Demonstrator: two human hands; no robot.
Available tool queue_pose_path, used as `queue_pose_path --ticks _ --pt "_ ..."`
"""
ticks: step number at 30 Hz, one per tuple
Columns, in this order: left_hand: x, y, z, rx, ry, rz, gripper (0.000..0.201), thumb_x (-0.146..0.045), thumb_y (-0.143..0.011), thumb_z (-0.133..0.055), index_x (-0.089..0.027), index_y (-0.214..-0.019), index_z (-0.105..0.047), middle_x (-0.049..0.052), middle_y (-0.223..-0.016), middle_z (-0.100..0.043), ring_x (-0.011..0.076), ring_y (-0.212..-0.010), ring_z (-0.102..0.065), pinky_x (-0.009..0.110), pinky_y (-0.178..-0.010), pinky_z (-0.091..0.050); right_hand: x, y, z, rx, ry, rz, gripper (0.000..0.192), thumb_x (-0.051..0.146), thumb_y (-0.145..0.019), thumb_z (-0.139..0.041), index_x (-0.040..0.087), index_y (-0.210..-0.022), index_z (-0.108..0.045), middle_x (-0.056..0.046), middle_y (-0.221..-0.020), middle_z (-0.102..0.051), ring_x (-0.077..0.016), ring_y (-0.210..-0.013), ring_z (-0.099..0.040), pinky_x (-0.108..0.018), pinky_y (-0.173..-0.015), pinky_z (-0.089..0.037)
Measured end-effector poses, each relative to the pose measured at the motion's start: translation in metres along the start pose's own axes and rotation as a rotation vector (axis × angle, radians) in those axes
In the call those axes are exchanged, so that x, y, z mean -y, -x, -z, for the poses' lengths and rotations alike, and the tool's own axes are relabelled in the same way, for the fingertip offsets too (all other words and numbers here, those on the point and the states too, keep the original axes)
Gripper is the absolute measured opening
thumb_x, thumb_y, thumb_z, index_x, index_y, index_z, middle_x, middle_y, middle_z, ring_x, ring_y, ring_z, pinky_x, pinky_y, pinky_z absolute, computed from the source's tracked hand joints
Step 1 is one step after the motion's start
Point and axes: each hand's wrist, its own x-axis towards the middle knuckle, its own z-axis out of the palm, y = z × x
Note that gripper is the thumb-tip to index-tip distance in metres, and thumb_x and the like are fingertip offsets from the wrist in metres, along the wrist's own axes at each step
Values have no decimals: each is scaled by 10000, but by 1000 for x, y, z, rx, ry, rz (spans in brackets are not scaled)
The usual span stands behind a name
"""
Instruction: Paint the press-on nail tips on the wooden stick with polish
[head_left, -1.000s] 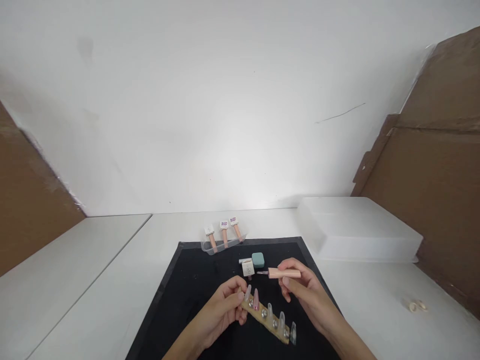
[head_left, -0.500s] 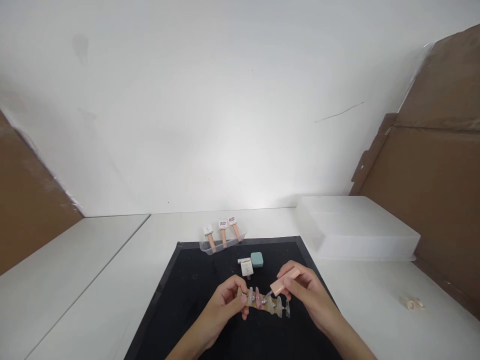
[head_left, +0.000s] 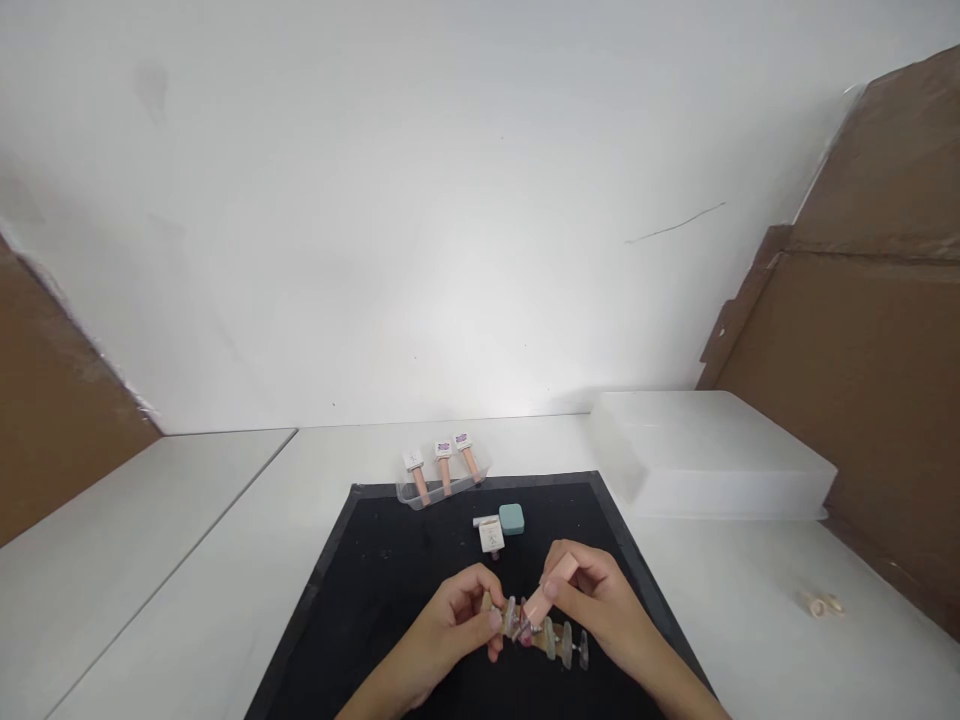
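My left hand (head_left: 465,620) pinches the left end of a tan strip holding a row of false nail tips (head_left: 567,645), held above the black mat. Most of the tips look clear; one near the middle is pink and partly covered. In my right hand (head_left: 592,600) is a nail polish brush with a pink cap (head_left: 551,590), tilted with its bristle end down at the pink tip. Whether the bristles touch the tip I cannot tell. Just beyond my hands stand a white nail polish bottle (head_left: 491,537) and a mint-green square block (head_left: 511,519).
On the black mat's (head_left: 390,590) far edge is a clear tray (head_left: 411,497) with three pink-capped polish bottles (head_left: 444,465). A white box-like lid (head_left: 720,450) stands at the right. Small beige rings (head_left: 820,605) lie on the right side of the table.
My right hand has moved left and slightly down, bringing the brush over the pink tip with its cap held steeper. The strip of tips has dropped and tilted a little.
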Motion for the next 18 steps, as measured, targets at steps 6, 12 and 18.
queue_pose_path --ticks 6,12,18 --pt "-1 1 -4 18 -6 2 283 -393 -678 -694 -162 -729 -538 -16 -615 -524 107 -547 -508 256 -538 -408 0 2 -2 26 -37 -35 288 393 -782 -636 184 -597 -568 2 -578 -562 -143 -521 -553 -264 -521 -444" --pt "0 0 -3 21 -6 12 290 -392 -670 -700 -158 -727 -539 -12 -625 -529 106 -539 -508 255 -533 -411 -5 1 -1 -9 6 -32 327 422 -760 -646 171 -572 -554 13 -566 -525 -134 -525 -513 -252 -511 -378" --pt "2 1 -1 36 6 9 271 -378 -686 -691 -159 -740 -542 -8 -632 -527 106 -543 -506 253 -532 -412 -6 0 2 -67 58 -18 305 399 -769 -641 166 -578 -593 5 -577 -534 -142 -551 -497 -258 -528 -367"
